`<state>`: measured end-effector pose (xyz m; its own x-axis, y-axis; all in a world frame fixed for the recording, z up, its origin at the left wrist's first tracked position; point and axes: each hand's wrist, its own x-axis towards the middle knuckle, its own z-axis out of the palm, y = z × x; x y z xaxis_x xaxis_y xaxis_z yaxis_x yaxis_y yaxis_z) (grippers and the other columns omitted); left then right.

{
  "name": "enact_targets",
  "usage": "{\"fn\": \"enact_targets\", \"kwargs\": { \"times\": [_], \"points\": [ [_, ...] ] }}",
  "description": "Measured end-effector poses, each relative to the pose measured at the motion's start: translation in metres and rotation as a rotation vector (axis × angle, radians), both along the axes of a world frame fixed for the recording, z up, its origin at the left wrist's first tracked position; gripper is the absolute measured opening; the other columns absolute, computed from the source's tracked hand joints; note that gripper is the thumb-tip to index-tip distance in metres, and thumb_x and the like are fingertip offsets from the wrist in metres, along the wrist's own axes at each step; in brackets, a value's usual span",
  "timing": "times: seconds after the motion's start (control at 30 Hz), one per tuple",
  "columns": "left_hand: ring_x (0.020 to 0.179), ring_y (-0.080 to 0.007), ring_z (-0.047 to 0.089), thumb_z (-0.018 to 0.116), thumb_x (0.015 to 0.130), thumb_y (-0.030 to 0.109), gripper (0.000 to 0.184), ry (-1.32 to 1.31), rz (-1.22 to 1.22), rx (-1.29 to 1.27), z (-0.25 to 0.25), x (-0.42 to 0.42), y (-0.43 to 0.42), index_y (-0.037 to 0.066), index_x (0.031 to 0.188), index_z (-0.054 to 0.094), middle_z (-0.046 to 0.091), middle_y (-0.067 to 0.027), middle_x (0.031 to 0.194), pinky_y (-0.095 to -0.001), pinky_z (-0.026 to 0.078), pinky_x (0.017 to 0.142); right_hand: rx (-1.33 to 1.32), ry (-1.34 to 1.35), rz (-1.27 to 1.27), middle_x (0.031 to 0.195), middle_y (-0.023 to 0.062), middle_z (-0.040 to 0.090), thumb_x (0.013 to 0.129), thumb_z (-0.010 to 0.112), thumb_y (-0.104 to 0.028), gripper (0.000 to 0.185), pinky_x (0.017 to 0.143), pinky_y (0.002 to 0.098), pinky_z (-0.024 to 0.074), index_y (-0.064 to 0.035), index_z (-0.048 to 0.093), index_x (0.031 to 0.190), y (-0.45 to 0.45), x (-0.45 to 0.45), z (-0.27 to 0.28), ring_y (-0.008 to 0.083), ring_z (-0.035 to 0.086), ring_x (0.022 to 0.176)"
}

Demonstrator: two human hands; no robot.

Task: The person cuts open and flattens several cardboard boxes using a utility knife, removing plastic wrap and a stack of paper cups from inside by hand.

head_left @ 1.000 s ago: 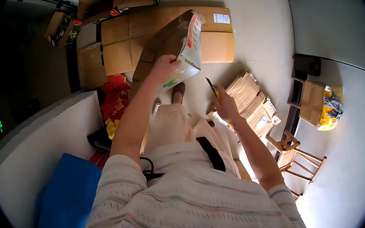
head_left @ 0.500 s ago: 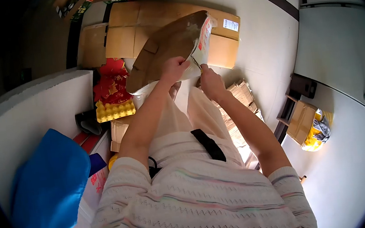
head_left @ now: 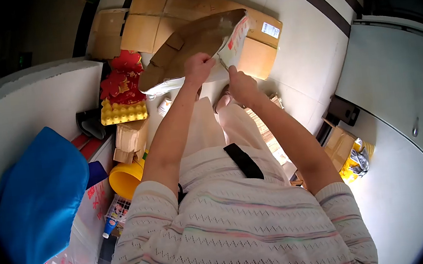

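Ahead of me a cardboard box [head_left: 196, 38], brown inside and white with red print outside, is held up at a tilt. My left hand [head_left: 198, 67] grips its near edge. Close by on the right, my right hand [head_left: 241, 85] is closed on the utility knife [head_left: 224, 64], whose dark blade meets the white side of the box; most of its handle is hidden in my fingers. Beneath the box, a large flattened cardboard sheet [head_left: 258, 57] lies on the floor.
Left are a yellow egg tray [head_left: 123, 112], red decorations [head_left: 126, 79], a yellow bucket [head_left: 125, 179], a low wall [head_left: 36, 86] and a blue cover [head_left: 40, 191]. A stack of flattened cardboard [head_left: 268, 131] is near my legs. Right stand a carton [head_left: 339, 147] and a pale cabinet [head_left: 386, 77].
My right hand has brought the knife left to the box, where its blade now meets the side. The view has shifted, showing the yellow bucket on the left.
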<state>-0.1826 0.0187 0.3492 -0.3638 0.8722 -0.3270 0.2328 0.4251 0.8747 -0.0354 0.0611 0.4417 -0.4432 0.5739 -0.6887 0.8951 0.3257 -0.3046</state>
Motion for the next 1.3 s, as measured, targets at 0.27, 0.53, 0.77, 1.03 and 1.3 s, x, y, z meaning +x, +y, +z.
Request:
{"fn": "enact_targets", "kwargs": {
  "times": [0.27, 0.53, 0.77, 1.03, 1.3],
  "points": [
    [0.059, -0.0098, 0.053, 0.069, 0.074, 0.018, 0.018, 0.023, -0.092, 0.027, -0.001, -0.001, -0.009, 0.0, 0.078, 0.066, 0.06, -0.0052, 0.066, -0.0257, 0.043, 0.055, -0.09, -0.062, -0.135, 0.092, 0.0266, 0.061, 0.085, 0.045, -0.01, 0.026, 0.08, 0.0481, 0.0466, 0.0004, 0.042, 0.108, -0.041, 0.029, -0.009, 0.0408, 0.06, 0.089],
    [0.061, -0.0079, 0.05, 0.064, 0.079, 0.019, 0.02, -0.112, -0.337, -0.223, 0.021, -0.033, -0.005, -0.001, 0.08, 0.065, 0.057, -0.0023, 0.065, -0.0257, 0.041, 0.057, -0.088, 0.211, -0.413, 0.077, 0.0243, 0.062, 0.086, 0.047, -0.014, 0.021, 0.065, 0.0469, 0.0495, 0.0013, 0.045, 0.1, -0.046, 0.059, 0.007, 0.0384, 0.063, 0.072],
    [0.061, -0.0057, 0.044, 0.06, 0.084, 0.019, 0.019, -0.318, -0.389, -0.225, 0.024, 0.0, -0.04, 0.0, 0.083, 0.061, 0.052, 0.0028, 0.065, -0.0253, 0.038, 0.054, -0.283, 0.343, -1.098, 0.066, 0.0083, 0.051, 0.082, 0.063, -0.039, 0.046, 0.036, 0.0295, 0.044, 0.0005, 0.046, 0.099, -0.023, 0.034, -0.005, 0.0153, 0.052, 0.043],
    [0.061, -0.0193, 0.057, 0.059, 0.077, 0.02, 0.021, -0.331, -0.366, -0.344, 0.041, 0.039, -0.084, 0.0, 0.082, 0.064, 0.061, -0.0127, 0.068, -0.0341, 0.045, 0.059, -0.45, 0.26, -1.129, 0.063, 0.0085, 0.052, 0.078, 0.066, -0.032, 0.039, 0.039, 0.0314, 0.0456, 0.0016, 0.05, 0.09, -0.059, 0.048, -0.025, 0.017, 0.054, 0.047],
    [0.066, -0.0279, 0.061, 0.06, 0.071, 0.023, 0.021, -0.116, -0.59, -0.267, 0.014, 0.068, -0.118, 0.003, 0.078, 0.065, 0.062, -0.0159, 0.072, -0.0372, 0.047, 0.06, -0.663, 0.181, -1.437, 0.063, 0.0107, 0.053, 0.075, 0.064, -0.023, 0.028, 0.041, 0.0321, 0.0468, 0.0011, 0.055, 0.087, -0.098, 0.078, -0.036, 0.0196, 0.055, 0.048]
  ]
}}
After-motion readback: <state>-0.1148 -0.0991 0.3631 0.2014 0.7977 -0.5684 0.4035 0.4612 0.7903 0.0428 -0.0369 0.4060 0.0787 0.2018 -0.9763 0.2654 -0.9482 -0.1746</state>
